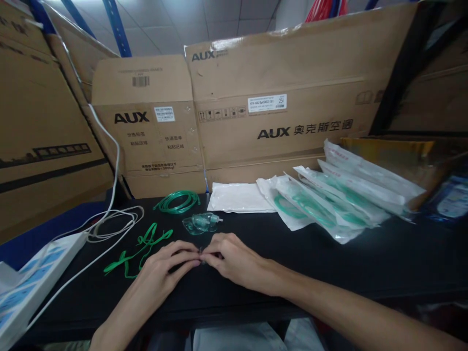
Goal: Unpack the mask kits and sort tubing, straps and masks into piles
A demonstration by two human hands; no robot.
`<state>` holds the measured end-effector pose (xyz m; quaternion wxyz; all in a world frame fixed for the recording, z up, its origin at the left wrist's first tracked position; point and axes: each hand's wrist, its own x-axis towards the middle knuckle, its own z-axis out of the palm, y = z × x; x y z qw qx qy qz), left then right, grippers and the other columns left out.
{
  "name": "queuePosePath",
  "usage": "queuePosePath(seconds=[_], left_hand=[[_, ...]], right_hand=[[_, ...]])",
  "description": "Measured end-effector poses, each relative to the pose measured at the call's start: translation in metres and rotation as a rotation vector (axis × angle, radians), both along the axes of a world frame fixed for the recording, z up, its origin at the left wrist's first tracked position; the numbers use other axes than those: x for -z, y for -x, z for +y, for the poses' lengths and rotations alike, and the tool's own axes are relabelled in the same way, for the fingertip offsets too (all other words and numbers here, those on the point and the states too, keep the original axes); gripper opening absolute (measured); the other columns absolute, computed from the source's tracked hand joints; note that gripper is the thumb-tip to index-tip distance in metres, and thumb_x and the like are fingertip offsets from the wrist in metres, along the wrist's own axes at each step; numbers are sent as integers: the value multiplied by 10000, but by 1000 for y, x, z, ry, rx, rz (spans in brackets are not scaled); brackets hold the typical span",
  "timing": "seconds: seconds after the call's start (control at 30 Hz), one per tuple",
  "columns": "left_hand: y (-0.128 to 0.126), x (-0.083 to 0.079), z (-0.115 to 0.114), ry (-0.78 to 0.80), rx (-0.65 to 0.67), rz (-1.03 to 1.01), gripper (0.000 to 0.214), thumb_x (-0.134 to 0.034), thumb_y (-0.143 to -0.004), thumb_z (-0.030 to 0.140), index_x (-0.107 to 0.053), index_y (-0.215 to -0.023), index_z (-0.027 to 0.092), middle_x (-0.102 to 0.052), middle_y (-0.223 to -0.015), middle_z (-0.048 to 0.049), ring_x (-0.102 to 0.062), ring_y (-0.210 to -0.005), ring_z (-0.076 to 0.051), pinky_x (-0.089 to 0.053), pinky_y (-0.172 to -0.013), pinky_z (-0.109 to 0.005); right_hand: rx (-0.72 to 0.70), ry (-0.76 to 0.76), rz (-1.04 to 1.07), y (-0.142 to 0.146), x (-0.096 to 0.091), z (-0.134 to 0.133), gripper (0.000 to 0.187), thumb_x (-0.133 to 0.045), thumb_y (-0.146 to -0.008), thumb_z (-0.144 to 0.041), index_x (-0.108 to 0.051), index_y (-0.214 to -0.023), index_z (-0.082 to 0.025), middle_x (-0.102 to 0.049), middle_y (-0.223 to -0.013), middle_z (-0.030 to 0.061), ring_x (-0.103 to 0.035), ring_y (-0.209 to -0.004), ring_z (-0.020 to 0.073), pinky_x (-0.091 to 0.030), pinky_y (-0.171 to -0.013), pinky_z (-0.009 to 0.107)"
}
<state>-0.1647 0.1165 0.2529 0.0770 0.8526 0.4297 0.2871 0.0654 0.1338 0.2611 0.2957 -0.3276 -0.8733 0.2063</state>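
Two narrow grips, left hand (166, 265) and right hand (234, 261), pinch one small piece (201, 252); mask (199, 223) just beyond, strap (139, 248) to left.

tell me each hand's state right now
Left hand: pinched on a small item, too tiny to identify
Right hand: pinched on the same small item

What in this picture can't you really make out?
Head view: small item pinched between left hand and right hand, too tiny, fingertips cover it.
Head view: power strip, cut off by the left edge.
Head view: print on the pouches, too small, blurred.
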Motion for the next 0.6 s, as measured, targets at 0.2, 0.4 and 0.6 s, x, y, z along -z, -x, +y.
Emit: queuePosePath(seconds=[0.2, 0.4, 0.6], left_hand=[[-5, -8, -2, -135, -41, -77, 246, -618, -923, 544, -805, -990, 400, -769, -1096, 4, -736, -977, -262, -591, -912, -370], [-103, -52, 9, 59, 13, -59, 302, -624, -917, 515, -782, -1070, 308, -792, -1013, -41, -737, -929, -284, -560, -860, -381], [-208, -75, 109, 288, -148, 31, 267, -676, -925, 385, -767, -908, 135, -746, -1028, -195, -678, -1097, -358, -495, -959, -454]], right_hand=[[64, -211, -78, -39, -22, -8, 308, -565, -1025, -355, -756, -1190, -179, -735, -1081, 92, -680, -995, 202, -500, -906, 274], [622, -557, -398, -146, -49, -7, 273, -519, -1022, -244, -746, -1110, -121, -671, -1156, 194, -612, -1088, 331, -491, -942, 462], [968, -379, -751, -193, -41, 7, 296, -583, -982, -323, -686, -1185, -133, -560, -1385, 249, -522, -1287, 436, -460, -988, 584]])
